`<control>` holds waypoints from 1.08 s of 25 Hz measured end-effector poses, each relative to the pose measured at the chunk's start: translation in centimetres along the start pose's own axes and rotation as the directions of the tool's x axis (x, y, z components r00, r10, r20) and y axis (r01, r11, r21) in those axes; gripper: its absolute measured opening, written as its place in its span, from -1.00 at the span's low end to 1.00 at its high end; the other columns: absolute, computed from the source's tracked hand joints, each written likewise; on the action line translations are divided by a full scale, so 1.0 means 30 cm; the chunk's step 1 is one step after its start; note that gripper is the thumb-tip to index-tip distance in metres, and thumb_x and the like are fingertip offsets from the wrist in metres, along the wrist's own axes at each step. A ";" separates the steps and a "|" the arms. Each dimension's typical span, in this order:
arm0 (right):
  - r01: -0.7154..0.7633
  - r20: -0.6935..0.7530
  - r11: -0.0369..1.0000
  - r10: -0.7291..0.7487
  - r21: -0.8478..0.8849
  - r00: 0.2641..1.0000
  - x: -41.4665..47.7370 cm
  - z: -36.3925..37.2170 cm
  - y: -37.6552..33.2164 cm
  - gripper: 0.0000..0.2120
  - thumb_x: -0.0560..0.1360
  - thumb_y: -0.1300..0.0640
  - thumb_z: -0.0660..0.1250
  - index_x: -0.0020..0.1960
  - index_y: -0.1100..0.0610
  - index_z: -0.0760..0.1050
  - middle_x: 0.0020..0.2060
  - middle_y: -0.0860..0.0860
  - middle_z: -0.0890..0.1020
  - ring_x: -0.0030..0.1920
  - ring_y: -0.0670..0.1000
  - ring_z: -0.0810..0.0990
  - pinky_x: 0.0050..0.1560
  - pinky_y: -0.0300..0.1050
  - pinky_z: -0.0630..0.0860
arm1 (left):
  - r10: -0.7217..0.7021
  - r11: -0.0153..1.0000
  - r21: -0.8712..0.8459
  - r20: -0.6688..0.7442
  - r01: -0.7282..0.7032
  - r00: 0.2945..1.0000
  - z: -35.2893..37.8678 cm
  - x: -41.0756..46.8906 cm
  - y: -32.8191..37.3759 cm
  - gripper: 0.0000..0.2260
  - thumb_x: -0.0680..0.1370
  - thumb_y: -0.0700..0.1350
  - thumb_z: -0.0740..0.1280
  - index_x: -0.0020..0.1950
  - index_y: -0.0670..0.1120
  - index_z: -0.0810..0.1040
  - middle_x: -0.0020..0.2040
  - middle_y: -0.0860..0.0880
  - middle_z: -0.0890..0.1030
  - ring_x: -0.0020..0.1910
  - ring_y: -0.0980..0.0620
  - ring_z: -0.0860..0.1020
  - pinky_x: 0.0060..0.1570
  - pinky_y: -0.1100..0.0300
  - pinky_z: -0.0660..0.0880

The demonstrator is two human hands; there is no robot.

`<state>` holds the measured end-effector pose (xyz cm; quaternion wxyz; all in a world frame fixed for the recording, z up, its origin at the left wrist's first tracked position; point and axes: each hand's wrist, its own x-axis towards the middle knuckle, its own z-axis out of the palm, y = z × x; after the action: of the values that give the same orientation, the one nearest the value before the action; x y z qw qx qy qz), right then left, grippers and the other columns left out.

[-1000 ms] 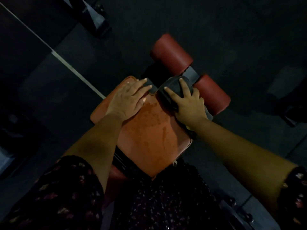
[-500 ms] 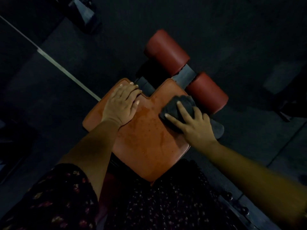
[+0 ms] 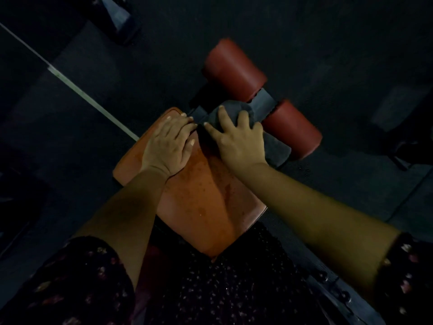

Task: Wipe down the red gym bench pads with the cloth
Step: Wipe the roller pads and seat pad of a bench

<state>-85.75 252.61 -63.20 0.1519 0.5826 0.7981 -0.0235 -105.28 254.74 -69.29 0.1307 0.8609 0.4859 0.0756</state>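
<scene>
My left hand [image 3: 167,144] lies flat on the wet red seat pad [image 3: 206,202]; my right hand [image 3: 239,144], spread, presses the dark cloth [image 3: 276,148] at its far edge. Overhanging there, the cloth could slip off.

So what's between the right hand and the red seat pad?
The dark cloth: the right hand presses it flat, fingers spread, onto the seat pad at its far right corner. The head view shows this.

Wet glossy seat pad [image 3: 201,202], matt dark cloth [image 3: 274,148]
</scene>
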 end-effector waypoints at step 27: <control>0.043 0.044 0.989 -0.050 0.143 0.998 -0.254 0.008 0.216 -0.37 0.29 0.03 0.57 0.32 -0.19 0.50 0.38 0.11 0.44 0.03 0.33 0.47 -0.23 0.12 0.51 | -0.193 0.976 -0.069 0.178 0.208 0.965 -0.061 -0.067 0.062 -0.54 0.61 0.07 0.12 0.44 -0.11 0.40 0.46 -0.12 0.38 0.51 -0.12 0.23 0.51 -0.07 0.09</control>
<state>-77.53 247.60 -60.48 0.1284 0.5724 0.8039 -0.0976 -105.28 252.39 -66.98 0.2162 0.8041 0.5537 0.0096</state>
